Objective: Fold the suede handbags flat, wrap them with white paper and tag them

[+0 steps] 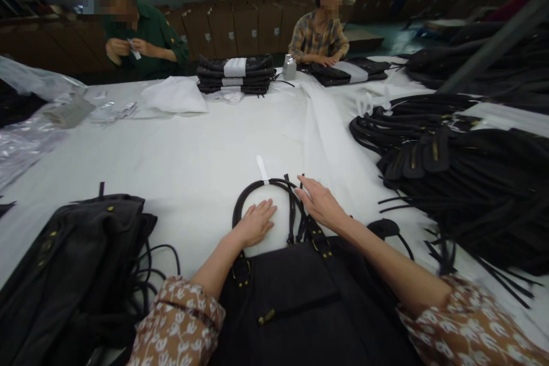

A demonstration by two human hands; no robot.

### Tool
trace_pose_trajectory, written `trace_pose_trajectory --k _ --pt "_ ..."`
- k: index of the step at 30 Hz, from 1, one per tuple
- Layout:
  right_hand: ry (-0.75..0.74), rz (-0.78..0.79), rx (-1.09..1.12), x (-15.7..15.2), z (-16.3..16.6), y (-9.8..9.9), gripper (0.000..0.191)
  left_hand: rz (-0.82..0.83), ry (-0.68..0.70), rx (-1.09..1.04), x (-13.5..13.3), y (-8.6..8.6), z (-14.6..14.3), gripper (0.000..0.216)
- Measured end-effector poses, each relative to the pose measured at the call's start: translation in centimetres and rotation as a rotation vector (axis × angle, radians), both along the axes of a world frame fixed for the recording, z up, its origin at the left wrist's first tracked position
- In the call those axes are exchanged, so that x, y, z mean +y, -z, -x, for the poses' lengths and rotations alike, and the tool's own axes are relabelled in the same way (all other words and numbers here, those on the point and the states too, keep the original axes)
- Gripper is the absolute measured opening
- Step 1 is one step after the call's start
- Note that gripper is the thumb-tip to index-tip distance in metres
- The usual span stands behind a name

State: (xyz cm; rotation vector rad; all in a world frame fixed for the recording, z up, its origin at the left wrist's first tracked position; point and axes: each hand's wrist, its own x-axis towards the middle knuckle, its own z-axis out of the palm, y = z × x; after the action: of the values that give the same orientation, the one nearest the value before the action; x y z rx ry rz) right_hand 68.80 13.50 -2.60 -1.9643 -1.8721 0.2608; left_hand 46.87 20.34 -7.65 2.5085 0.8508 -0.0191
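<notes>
A black handbag (295, 297) lies flat in front of me, its round handle (237, 206) stretched away across the white table. Brass-coloured studs and buckles join handle and bag, and a white strip (262, 168) is wrapped at the handle's top. Inside the loop, my left hand (257, 223) rests with fingers extended and holds nothing. Over the handle's right side is my right hand (321, 201), fingers stretched out, close to thin black straps (292, 211). Whether its fingertips touch the straps I cannot tell.
Black bags are stacked at left (72, 263) and heaped at right (484, 183). Across the white table (206, 143), two people sit, one in a green shirt (158, 34), one in a checked shirt (319, 34). Banded black bundles (235, 74) and clear plastic (26, 143) lie along the edges.
</notes>
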Motion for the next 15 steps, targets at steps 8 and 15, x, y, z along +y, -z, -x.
trace_pose_trajectory --k 8,15 --pt "-0.192 0.010 -0.091 -15.2 1.5 -0.1 0.041 -0.121 -0.304 -0.153 -10.2 -7.9 8.2 0.054" --pt "-0.128 -0.050 -0.246 -20.2 3.9 5.6 0.047 -0.311 -0.141 0.058 -23.8 -2.0 11.5 0.058"
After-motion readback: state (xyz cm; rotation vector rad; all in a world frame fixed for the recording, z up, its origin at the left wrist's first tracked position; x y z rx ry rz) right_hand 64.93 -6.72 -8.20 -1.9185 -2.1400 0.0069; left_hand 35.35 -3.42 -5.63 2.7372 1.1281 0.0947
